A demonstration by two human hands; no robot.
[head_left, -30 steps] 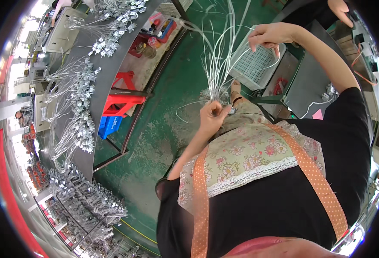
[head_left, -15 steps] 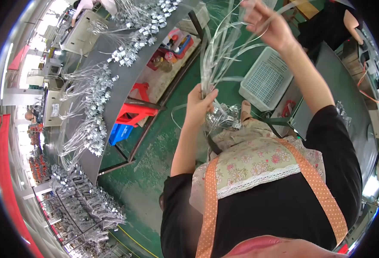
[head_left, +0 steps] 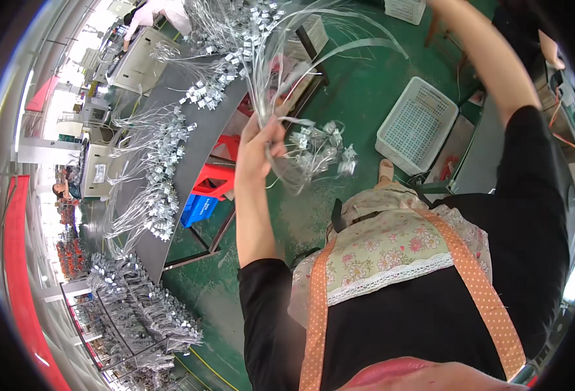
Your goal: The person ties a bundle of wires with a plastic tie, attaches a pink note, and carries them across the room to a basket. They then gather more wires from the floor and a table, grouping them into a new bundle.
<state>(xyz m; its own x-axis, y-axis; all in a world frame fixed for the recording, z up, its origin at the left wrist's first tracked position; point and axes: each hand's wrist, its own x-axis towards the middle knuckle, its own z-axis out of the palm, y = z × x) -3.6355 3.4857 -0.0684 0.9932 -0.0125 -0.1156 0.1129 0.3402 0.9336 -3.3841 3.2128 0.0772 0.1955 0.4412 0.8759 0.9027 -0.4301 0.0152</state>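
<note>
My left hand [head_left: 259, 148] is closed around a bundle of thin, pale wires [head_left: 259, 85]. Above the fist the strands fan up and to the right, with some long loose ends curving over the floor. From its lower right side dangle small silvery metal parts [head_left: 320, 148], slightly blurred. My right arm stretches up to the top edge, where the hand itself is cut off. Along the dark table [head_left: 199, 146] at left lie several more bunches of wires with silvery metal ends [head_left: 160, 173].
A pale perforated plastic crate [head_left: 417, 127] stands on the green floor near my foot. Red stools [head_left: 214, 179] and a blue bin [head_left: 199, 208] sit under the left table. Lower left, a rack [head_left: 141, 306] carries many wire bunches. Other people are at far left and upper right.
My left hand has moved left with the wire bundle, toward the table, and its metal ends have swung out to the right. My right hand has left the strands and gone out at the top.
</note>
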